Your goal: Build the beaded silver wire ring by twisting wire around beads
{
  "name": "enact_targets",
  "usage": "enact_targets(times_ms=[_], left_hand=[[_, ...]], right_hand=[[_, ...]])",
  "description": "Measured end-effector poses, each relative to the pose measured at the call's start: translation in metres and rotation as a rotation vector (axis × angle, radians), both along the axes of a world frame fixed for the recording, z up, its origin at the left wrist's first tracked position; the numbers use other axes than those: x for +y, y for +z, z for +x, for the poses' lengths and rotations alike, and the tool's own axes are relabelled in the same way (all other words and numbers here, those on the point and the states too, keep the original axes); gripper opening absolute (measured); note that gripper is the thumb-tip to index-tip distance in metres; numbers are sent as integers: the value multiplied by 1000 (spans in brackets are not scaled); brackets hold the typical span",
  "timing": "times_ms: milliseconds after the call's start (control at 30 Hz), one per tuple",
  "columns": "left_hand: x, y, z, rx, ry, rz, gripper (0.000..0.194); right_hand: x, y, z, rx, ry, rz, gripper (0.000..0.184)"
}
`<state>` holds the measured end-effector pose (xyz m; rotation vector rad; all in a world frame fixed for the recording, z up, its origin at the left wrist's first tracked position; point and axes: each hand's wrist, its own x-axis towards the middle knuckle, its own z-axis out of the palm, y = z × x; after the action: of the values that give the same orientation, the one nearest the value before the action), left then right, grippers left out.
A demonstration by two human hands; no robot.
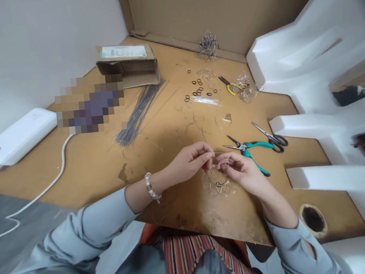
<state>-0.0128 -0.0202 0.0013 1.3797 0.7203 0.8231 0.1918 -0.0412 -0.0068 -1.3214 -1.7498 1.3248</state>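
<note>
Above the near part of the table, my left hand (196,159) pinches a thin wire (218,153), whose free end points to the right. My right hand (242,170) is closed on the upper edge of a round piece of bent wire loops (218,187), which hangs below the fingers. The fingertips of both hands are close together, and the exact grip points are partly hidden. Just beyond the right hand lie teal-handled long-nose pliers (250,147) with their jaws apart. Black-handled scissors (271,137) lie right of the pliers.
A bundle of grey wires (139,113) lies near an open cardboard box (127,67). Several black rings (199,88), short silver wires (205,101) and yellow-handled pliers (230,86) lie farther back. White foam (321,175) borders the right side. A power bank (16,135) with a cable sits left.
</note>
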Motion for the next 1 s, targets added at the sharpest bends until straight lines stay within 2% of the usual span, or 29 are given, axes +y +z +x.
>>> enact_targets(times_ms=[167, 433, 633, 1000], left_hand=[[-4, -3, 1, 132, -17, 110, 18], [-4, -4, 1, 110, 16, 75, 18], [-5, -6, 1, 207, 19, 150, 17], [-7, -1, -1, 378, 37, 293, 13]], right_hand=[[-2, 0, -4, -145, -1, 93, 22], [-1, 5, -8, -331, 5, 229, 10], [-1, 5, -7, -376, 29, 338, 9], [0, 10, -8, -367, 27, 369, 10]])
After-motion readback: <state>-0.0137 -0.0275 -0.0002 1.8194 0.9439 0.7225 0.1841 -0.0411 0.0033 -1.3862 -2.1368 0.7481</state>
